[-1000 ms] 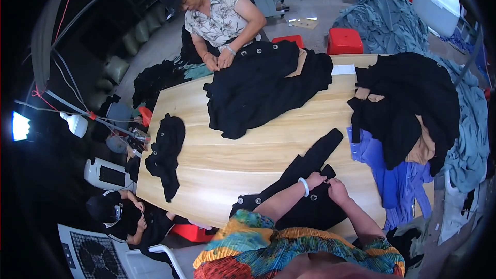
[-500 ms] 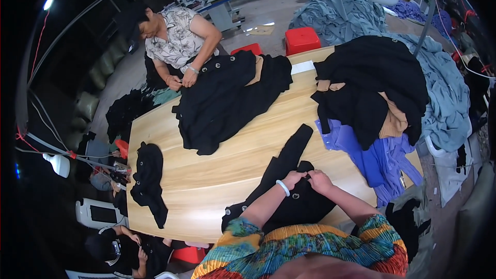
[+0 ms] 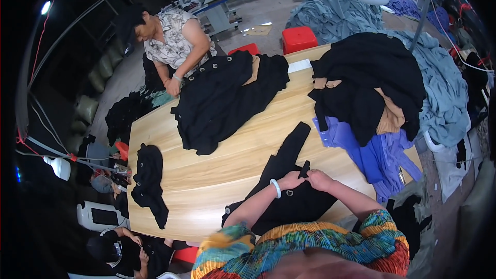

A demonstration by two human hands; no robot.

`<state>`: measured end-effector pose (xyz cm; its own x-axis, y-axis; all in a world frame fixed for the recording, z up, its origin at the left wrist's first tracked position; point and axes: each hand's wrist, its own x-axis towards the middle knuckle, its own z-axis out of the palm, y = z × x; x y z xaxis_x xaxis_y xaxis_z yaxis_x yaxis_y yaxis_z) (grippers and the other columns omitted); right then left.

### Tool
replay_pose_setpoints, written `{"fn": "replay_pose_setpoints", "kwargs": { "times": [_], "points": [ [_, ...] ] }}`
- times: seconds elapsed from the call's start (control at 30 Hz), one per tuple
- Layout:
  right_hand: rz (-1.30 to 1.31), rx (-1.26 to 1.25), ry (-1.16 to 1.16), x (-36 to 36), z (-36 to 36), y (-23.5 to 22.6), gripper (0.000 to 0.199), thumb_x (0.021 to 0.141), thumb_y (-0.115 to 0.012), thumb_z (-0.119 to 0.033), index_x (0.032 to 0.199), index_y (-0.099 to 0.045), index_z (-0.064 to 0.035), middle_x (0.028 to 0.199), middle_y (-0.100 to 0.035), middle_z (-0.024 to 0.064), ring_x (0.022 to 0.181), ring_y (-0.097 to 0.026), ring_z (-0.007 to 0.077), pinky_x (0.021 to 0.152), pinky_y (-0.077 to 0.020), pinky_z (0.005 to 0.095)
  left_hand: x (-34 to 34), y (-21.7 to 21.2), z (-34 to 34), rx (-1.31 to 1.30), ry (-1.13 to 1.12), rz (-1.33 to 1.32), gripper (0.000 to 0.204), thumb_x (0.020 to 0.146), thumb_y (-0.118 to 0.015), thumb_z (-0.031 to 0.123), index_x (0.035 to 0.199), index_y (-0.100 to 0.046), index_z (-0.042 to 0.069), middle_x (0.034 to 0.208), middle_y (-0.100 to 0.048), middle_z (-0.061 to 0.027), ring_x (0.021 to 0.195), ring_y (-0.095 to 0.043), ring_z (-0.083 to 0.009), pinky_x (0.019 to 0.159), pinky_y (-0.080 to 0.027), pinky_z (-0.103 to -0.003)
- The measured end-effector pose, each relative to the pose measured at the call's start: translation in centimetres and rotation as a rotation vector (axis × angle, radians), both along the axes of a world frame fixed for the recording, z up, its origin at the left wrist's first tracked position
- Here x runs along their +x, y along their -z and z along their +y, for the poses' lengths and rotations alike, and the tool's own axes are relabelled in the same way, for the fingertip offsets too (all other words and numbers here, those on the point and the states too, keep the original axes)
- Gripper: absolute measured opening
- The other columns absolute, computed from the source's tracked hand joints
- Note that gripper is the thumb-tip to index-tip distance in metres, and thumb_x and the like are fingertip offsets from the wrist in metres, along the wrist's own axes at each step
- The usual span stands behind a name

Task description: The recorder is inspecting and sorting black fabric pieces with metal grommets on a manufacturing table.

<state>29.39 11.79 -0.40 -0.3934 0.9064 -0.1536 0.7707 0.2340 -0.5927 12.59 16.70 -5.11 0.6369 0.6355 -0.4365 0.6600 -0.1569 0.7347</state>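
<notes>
A black knit cardigan with large round buttons lies on the near side of the table, one sleeve stretched toward the far side. My left hand, with a pale bangle at the wrist, pinches the cardigan's edge close to a button. Touching or nearly touching it, my right hand is closed on the same edge from the right, where a small flap of black cloth sticks up between the two. What exactly lies between the fingertips is too small to make out.
Across the wooden table, a co-worker handles another black cardigan. A small black buttoned piece lies at left. Black garments with tan parts and purple garments are heaped at right. Another person sits lower left.
Both my hands have shifted slightly left along the cardigan's edge, and the black flap between them now stands up more. The co-worker's hands have moved a little lower.
</notes>
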Motion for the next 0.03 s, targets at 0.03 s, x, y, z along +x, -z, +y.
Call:
{"fn": "replay_pose_setpoints", "kwargs": {
  "times": [0.03],
  "points": [
    [-0.013,-0.017,-0.012,0.04,-0.17,-0.6,0.019,0.076,-0.056,-0.016,0.08,-0.052,0.0025,0.082,-0.056,0.0234,0.084,-0.054,0.037,0.075,-0.0436,0.0426,0.15,-0.16,-0.53,0.003,-0.015,0.027,0.035,0.073,-0.056,0.026,0.095,-0.055,-0.001,0.1,-0.056,-0.0222,0.096,-0.054,-0.0313,0.083,-0.041,-0.037]
  ]
}}
